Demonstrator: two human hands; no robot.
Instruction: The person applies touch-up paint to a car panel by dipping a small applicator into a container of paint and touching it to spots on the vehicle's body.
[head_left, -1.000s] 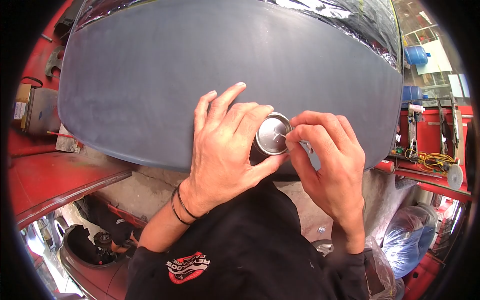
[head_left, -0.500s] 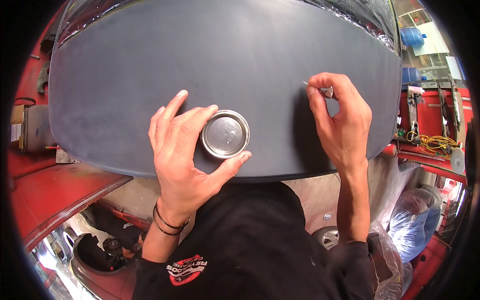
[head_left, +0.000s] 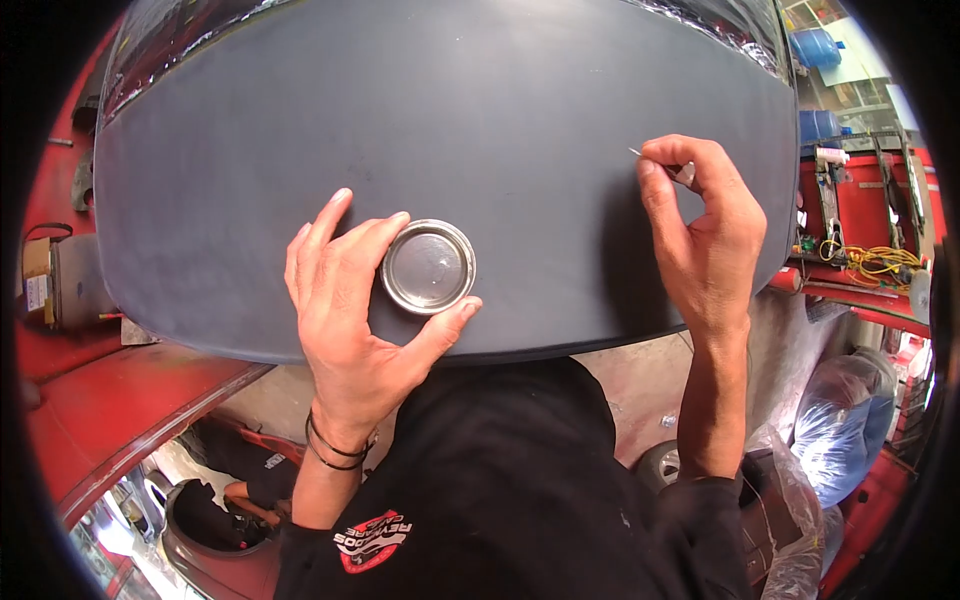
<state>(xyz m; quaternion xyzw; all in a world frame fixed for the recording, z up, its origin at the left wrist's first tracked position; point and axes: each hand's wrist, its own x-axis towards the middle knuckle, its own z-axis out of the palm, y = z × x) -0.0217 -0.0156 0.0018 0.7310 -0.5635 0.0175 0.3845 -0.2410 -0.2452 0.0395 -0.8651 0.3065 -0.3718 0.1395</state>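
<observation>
In the middle of the frame, the left hand (head_left: 355,310) is half open around a small, round, silver metal tin (head_left: 430,267), gripping its rim between thumb and forefinger, the other fingers spread. The tin is over the lower middle of a broad, matt dark-grey curved panel (head_left: 500,150). Right of centre, the right hand (head_left: 712,220) pinches a small, thin object with a pale tip (head_left: 635,152); the fingers hide most of it.

Crinkled, shiny plastic film (head_left: 725,38) lines the panel's top edge. Two blue plastic jugs (head_left: 817,48) are at the upper right, above a coiled yellow cable (head_left: 880,265). Clear plastic sheeting (head_left: 845,420) wraps something blue at lower right, near a partly hidden wheel (head_left: 660,465). A red body panel (head_left: 130,410) fills the lower left, with a co-worker's arm (head_left: 250,500) beyond it.
</observation>
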